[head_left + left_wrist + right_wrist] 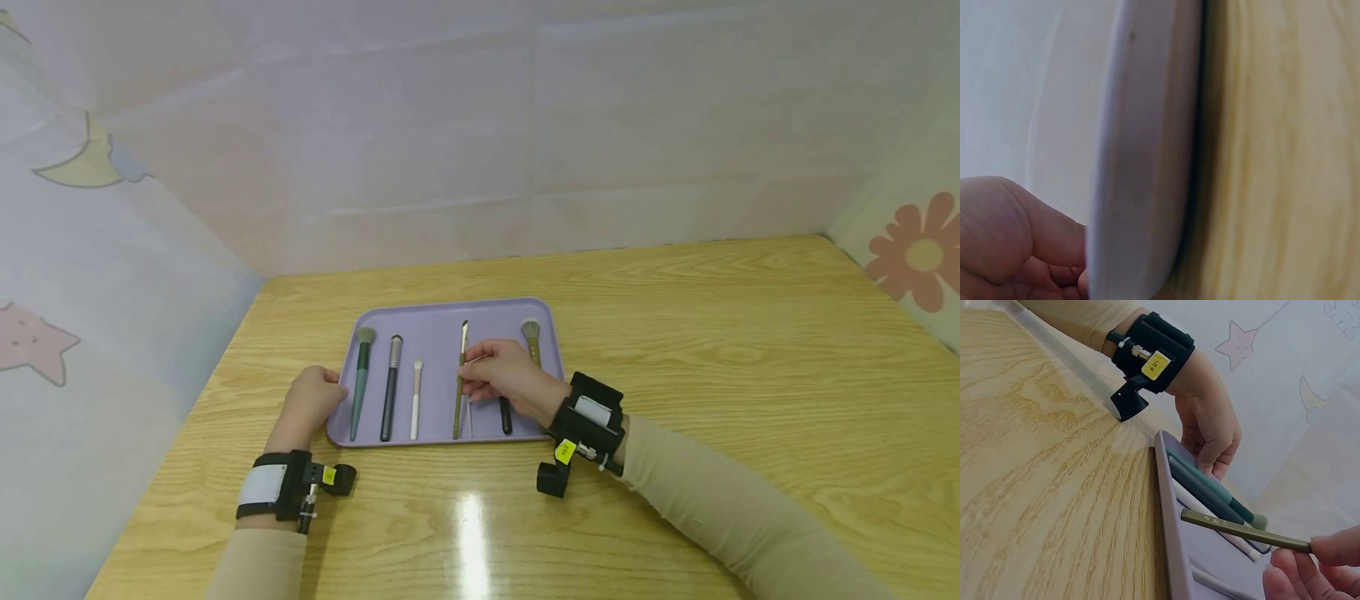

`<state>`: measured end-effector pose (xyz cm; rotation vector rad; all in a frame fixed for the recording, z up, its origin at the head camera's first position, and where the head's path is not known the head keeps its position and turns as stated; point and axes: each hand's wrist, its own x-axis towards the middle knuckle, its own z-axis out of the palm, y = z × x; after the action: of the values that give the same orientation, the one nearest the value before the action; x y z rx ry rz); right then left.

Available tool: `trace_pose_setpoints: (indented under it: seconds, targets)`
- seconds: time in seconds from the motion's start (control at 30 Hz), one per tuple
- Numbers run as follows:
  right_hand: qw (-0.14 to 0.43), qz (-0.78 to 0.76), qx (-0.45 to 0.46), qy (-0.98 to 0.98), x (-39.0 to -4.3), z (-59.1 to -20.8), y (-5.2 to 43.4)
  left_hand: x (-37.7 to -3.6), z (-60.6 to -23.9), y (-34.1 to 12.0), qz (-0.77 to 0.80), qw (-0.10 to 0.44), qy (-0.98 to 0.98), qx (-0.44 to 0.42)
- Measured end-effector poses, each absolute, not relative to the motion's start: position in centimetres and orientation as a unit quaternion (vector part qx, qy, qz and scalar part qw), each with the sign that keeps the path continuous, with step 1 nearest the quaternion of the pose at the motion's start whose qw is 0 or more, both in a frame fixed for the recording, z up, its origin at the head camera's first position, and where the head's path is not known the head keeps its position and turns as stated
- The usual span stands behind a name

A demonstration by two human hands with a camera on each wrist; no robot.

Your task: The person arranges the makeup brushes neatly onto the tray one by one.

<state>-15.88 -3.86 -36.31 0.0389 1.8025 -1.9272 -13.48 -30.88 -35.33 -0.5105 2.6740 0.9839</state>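
My right hand (517, 375) pinches an olive-handled makeup brush (457, 412) with a small dark angled tip, held over the lilac tray (437, 329). In the right wrist view, the handle of this brush (1247, 533) slants out from between thumb and fingers. My left hand (309, 402) holds the tray's left edge, its thumb against the rim in the left wrist view. Beneath my right hand lie a thin pale brush (470, 421) and a black-handled brush (506, 417), both partly hidden. A fluffy brush with an olive handle (531, 333) lies at the tray's right.
On the tray's left half lie a green brush (361, 383), a black brush with a silver collar (391, 387) and a white brush (416, 400), side by side. The tray stands on a wood-grain table (712, 350) before a pale printed backdrop (420, 125).
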Motion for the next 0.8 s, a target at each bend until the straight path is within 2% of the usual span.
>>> trace_pose_setpoints:
  seconds: [0.47, 0.8]
  targets:
    - [0.252, -0.678, 0.007, 0.69, -16.4, -36.2, -4.8, -13.5, -35.2, -30.7, 0.336, 0.122, 0.917, -0.176]
    - [0.28, -0.633, 0.006, 0.721, -17.2, -35.9, -5.4, -13.4, -35.0, -30.7, 0.338, 0.124, 0.917, -0.173]
